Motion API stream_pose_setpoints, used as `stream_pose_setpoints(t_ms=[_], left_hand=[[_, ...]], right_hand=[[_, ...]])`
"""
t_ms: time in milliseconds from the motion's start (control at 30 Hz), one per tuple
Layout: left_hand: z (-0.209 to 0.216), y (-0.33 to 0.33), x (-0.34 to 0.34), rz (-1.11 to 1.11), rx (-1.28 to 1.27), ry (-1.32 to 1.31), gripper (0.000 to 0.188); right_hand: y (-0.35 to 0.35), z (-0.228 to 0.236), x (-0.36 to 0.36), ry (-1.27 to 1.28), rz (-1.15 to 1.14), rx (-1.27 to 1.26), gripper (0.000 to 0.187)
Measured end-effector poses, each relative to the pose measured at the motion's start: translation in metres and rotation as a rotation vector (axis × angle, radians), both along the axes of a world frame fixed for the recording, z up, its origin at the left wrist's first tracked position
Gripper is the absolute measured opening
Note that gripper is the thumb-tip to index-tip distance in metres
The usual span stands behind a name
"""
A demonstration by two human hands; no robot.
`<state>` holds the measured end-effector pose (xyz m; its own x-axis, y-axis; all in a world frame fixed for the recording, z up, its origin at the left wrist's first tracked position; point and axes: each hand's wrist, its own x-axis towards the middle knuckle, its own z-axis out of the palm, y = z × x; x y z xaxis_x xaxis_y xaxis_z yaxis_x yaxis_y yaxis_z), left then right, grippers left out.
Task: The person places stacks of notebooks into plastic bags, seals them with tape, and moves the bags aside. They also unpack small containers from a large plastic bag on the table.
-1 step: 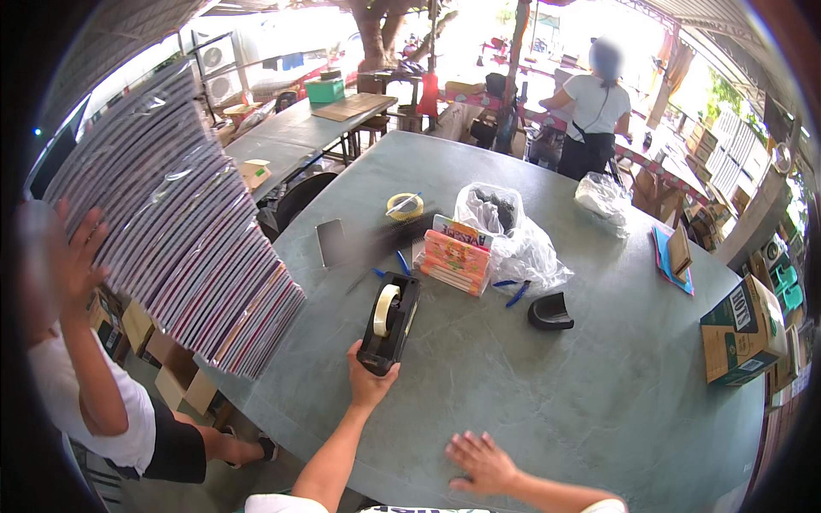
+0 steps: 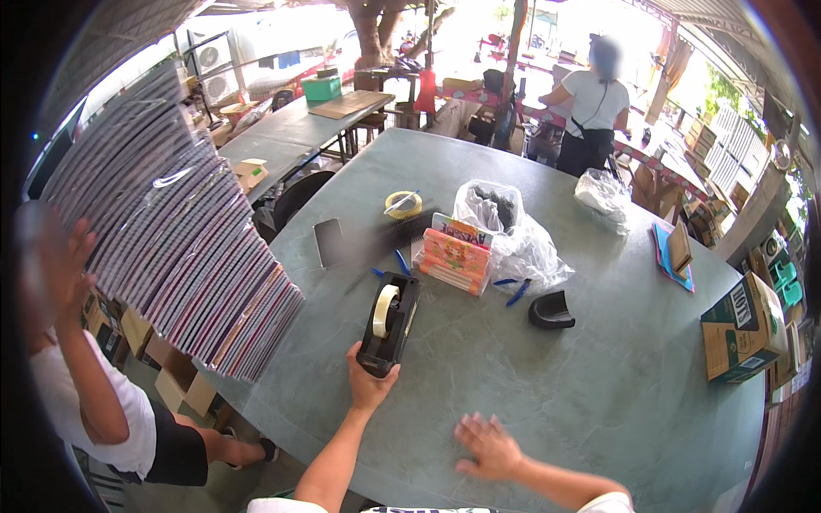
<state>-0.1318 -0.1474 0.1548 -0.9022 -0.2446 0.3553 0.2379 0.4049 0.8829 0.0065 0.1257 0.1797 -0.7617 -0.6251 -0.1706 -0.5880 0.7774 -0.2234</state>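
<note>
Green table (image 2: 547, 376): left hand (image 2: 369, 385) grips tape dispenser (image 2: 389, 323), lengthwise away.

Left hand (image 2: 369, 385) at lower centre, gripping near end of black tape dispenser (image 2: 389, 323) on grey-green table (image 2: 547, 393). Right hand (image 2: 489, 446) lower right of it, flat on tabletop, fingers spread, holding nothing. Above dispenser: orange packet stack (image 2: 451, 262), clear plastic bag (image 2: 513, 231), tape roll (image 2: 403, 204). Far left: another person's raised hand (image 2: 64, 265) against tall leaning stack of wrapped booklets (image 2: 180, 231).
</note>
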Motion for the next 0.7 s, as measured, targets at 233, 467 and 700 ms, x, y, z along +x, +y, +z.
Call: stream_pose_setpoints(t_ms=[233, 467, 700], left_hand=[[-0.002, 0.004, -0.001, 0.004, 0.049, 0.002, 0.080], [-0.001, 0.009, -0.007, -0.094, 0.221, -0.018, 0.080], [-0.003, -0.002, -0.002, -0.012, 0.062, -0.003, 0.080]], right_hand=[[0.018, 0.060, -0.257, 0.624, -0.418, -0.289, 0.076], [-0.014, 0.065, -0.385, 0.385, -0.593, -0.089, 0.092], [0.000, 0.061, -0.390, 0.244, -0.401, -0.343, 0.071]])
